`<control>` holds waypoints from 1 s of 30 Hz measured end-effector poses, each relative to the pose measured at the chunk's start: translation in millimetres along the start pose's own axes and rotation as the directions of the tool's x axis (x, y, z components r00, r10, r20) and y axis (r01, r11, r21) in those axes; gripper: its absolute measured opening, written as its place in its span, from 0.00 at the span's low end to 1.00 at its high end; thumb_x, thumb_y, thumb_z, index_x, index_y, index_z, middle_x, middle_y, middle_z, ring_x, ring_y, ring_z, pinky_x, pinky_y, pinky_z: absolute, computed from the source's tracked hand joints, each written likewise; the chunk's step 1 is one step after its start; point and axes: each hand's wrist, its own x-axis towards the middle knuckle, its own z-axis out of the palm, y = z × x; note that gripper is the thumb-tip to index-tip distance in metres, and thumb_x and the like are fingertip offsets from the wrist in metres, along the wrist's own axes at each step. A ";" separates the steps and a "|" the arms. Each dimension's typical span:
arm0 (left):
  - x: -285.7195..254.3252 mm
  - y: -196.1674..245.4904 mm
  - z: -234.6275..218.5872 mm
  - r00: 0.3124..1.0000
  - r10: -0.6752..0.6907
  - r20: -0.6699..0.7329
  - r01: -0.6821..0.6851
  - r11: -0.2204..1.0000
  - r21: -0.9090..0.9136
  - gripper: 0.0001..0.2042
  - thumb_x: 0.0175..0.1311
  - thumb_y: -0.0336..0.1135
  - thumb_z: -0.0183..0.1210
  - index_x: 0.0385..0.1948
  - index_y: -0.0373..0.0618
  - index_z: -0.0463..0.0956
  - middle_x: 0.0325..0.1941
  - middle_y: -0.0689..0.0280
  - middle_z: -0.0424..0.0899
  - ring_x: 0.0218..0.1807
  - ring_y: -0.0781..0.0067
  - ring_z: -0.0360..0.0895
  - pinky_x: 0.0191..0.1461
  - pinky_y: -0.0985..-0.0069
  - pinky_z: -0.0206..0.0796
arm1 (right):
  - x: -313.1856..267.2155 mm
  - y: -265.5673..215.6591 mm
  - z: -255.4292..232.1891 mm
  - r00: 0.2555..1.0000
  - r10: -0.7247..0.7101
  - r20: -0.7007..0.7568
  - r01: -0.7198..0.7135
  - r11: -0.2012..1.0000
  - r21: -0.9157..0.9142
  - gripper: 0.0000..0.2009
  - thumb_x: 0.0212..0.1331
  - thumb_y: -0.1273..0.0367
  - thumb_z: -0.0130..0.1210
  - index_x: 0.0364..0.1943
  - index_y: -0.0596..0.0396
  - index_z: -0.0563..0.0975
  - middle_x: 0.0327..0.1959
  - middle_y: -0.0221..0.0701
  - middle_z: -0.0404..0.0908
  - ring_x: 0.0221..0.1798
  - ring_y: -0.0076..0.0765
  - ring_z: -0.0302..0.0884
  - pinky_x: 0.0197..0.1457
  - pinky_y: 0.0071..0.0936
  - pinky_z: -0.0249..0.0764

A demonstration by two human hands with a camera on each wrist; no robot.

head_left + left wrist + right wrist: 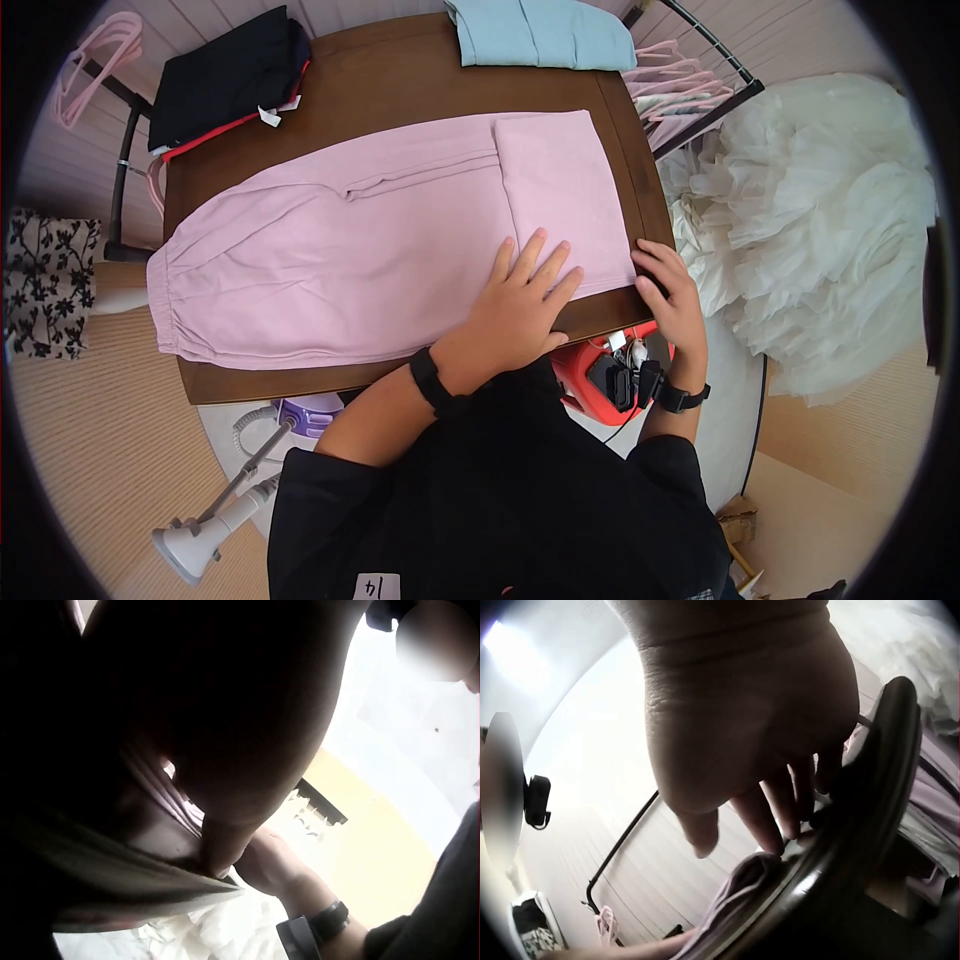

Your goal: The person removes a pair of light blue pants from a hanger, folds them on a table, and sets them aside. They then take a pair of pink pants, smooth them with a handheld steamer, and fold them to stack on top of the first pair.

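Pale pink trousers (400,230) lie lengthwise on the brown table, waistband (165,300) at the left. At the right end, a section (560,190) is folded over on itself. My left hand (520,305) rests on the cloth near the fold's lower edge, fingers spread; in the left wrist view this hand (225,742) is in dark shadow. At the table's right front corner, my right hand (675,300) has its fingertips by the trousers' corner and the table edge. The right wrist view shows that hand (750,712) with its fingers extended over the rim.
Dark folded clothes (225,85) occupy the table's back left; a light blue folded item (545,35) lies at the back right. Racks with pink hangers (680,80) flank the table. White tulle (820,220) spreads at the right. A red container (590,385) and a steamer (195,545) stand below.
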 end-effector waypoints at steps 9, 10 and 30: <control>58.4 45.3 39.3 1.000 -0.002 -0.012 0.004 0.982 0.187 0.23 0.49 0.45 0.66 0.45 0.40 0.77 0.42 0.56 0.77 0.47 0.58 0.73 0.49 0.61 0.68 | 107.6 20.0 -1.0 0.971 0.184 0.150 -0.237 0.798 0.554 0.23 0.62 0.75 0.57 0.63 0.59 0.71 0.58 0.30 0.75 0.58 0.27 0.72 0.64 0.25 0.68; 66.3 48.5 44.2 0.999 -0.008 -0.031 0.014 0.981 0.195 0.23 0.49 0.45 0.66 0.45 0.40 0.77 0.42 0.56 0.77 0.47 0.58 0.73 0.49 0.61 0.68 | 121.5 17.0 -3.2 0.975 0.165 0.152 -0.222 0.806 0.549 0.23 0.62 0.75 0.57 0.63 0.59 0.71 0.58 0.30 0.75 0.58 0.27 0.72 0.64 0.25 0.68; 69.3 38.9 -1.7 0.992 -0.115 -0.041 0.096 0.942 -0.322 0.13 0.60 0.37 0.60 0.40 0.37 0.74 0.33 0.50 0.81 0.40 0.46 0.81 0.43 0.55 0.72 | 191.7 -35.6 -24.2 0.849 0.114 0.516 -0.357 0.844 0.401 0.16 0.59 0.69 0.63 0.51 0.52 0.79 0.32 0.16 0.73 0.31 0.10 0.66 0.33 0.11 0.64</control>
